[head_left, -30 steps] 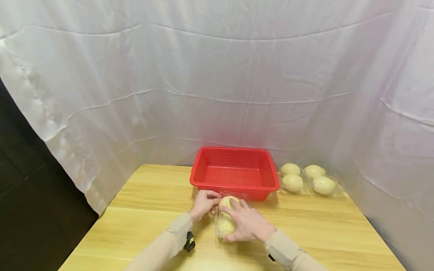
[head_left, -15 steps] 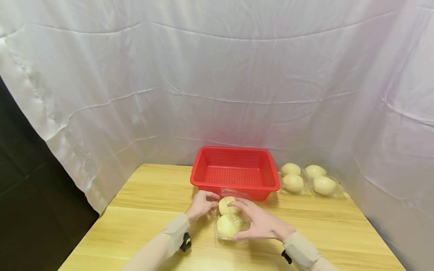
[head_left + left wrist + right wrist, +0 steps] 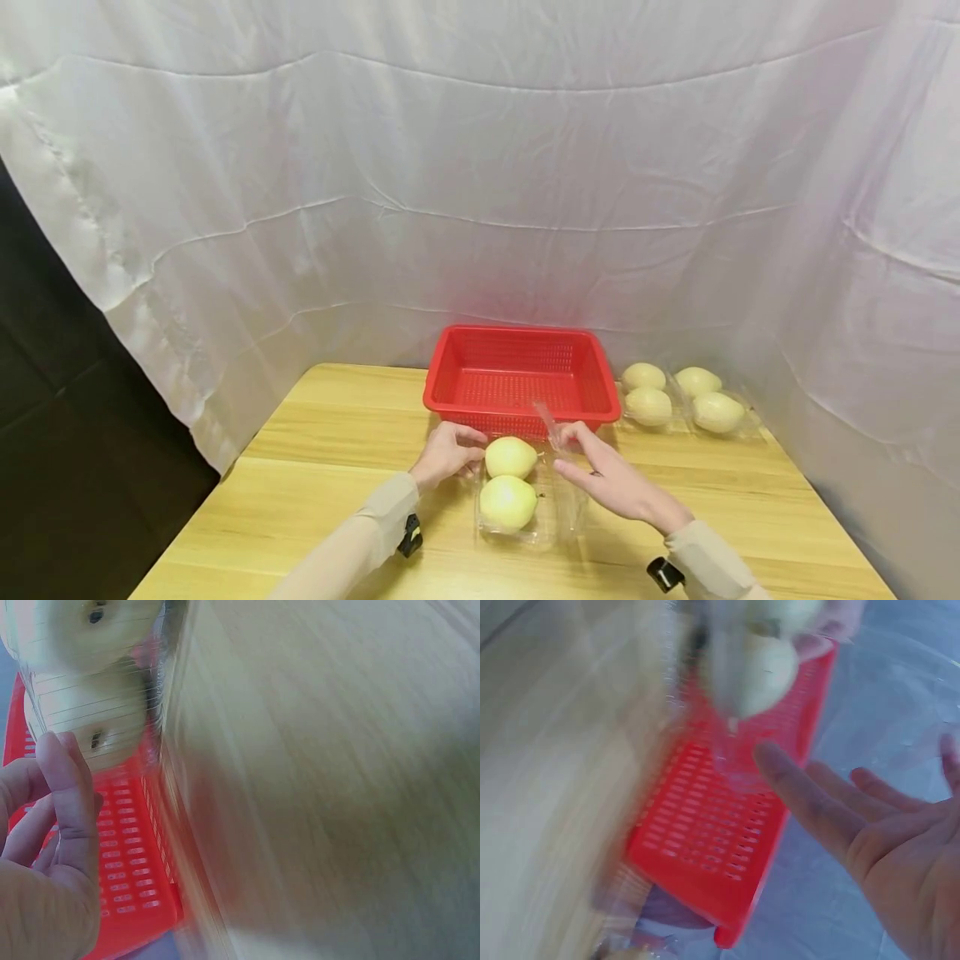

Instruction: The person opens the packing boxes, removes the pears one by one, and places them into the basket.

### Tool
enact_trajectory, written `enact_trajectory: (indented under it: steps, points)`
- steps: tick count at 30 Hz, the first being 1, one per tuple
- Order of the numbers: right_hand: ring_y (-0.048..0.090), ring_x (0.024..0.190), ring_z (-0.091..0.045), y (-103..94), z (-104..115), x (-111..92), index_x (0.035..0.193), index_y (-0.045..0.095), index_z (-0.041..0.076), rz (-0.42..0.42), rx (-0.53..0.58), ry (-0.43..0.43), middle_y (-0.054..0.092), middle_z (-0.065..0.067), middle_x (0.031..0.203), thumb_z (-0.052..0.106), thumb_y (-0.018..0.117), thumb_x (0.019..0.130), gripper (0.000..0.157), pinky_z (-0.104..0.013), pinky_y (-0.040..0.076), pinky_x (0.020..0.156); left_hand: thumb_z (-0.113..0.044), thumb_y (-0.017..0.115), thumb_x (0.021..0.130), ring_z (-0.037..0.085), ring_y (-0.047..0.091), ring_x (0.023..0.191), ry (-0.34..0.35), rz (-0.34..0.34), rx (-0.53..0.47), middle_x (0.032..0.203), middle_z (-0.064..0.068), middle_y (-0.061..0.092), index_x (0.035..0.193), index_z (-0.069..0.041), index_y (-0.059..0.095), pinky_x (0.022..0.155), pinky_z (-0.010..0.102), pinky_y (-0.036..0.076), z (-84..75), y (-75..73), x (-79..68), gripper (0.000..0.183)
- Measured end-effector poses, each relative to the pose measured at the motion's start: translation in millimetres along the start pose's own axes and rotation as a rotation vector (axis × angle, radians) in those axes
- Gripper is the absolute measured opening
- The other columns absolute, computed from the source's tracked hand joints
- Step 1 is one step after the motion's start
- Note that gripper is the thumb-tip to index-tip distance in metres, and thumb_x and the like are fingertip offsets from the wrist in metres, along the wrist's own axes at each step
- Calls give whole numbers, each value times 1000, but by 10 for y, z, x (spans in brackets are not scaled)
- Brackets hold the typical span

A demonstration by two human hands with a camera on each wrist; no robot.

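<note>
Wooden tabletop [image 3: 337,425], clear fruit box [image 3: 545,518] between left hand [image 3: 447,454] and right hand [image 3: 611,479].

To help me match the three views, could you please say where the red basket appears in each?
Head: the red basket is just below centre, slightly right.
Left wrist: left and lower left, partly behind the left hand.
Right wrist: centre, slanting from upper right to lower left.
Shared landmark: the two yellow fruits nearest the left hand.
</note>
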State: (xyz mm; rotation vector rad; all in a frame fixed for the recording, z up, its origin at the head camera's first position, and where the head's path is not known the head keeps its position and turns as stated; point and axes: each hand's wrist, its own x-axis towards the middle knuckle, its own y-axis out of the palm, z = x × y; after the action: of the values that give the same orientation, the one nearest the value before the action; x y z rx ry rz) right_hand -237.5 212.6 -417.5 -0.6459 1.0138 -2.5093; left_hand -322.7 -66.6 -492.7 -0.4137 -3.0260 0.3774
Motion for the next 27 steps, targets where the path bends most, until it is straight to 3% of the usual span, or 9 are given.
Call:
enact_trajectory:
  steps: [3, 7, 12, 18, 27]
  points:
    - [60, 116, -37, -89, 17, -16, 99, 44, 17, -15, 13, 47, 57, -9, 127, 29, 62, 96, 21, -40, 56, 80, 3, 70, 84, 10, 59, 50, 2, 1, 1, 75, 16, 71, 110, 5, 70, 48, 28, 55, 3, -4, 5, 26]
    - [67, 91, -18, -201, 2, -60, 90, 46, 15, -29, 22, 72, 64, -6, 104, 21, 66, 92, 21, -29, 54, 65, 4, 70, 83, 10, 60, 49, -5, 1, 7, 76, 15, 72, 108, 4, 71, 48, 27, 54, 11, -4, 10, 25]
    - [67, 71, -15, -385, -114, -175, 85, 46, 7, 26, 127, 185, 66, -10, 90, 20, 63, 95, 23, -34, 54, 48, 4, 69, 83, 11, 61, 49, -9, 2, 17, 72, 12, 71, 108, 4, 71, 48, 28, 55, 13, 0, 9, 25]
    - [68, 67, -24, -587, -365, -316, 85, 46, -1, 142, 262, 277, 66, -12, 81, 20, 57, 98, 27, -39, 56, 49, 4, 69, 82, 11, 60, 47, 4, -12, 45, 70, 12, 71, 107, 5, 71, 47, 30, 55, 2, 1, 8, 25]
    - [64, 57, -17, -648, -761, -502, 83, 45, -8, 282, 360, 367, 67, -14, 73, 17, 56, 98, 31, -36, 56, 49, 4, 69, 82, 11, 60, 45, -8, -39, 62, 67, 13, 70, 107, 5, 71, 46, 30, 54, -36, 26, -3, 25]
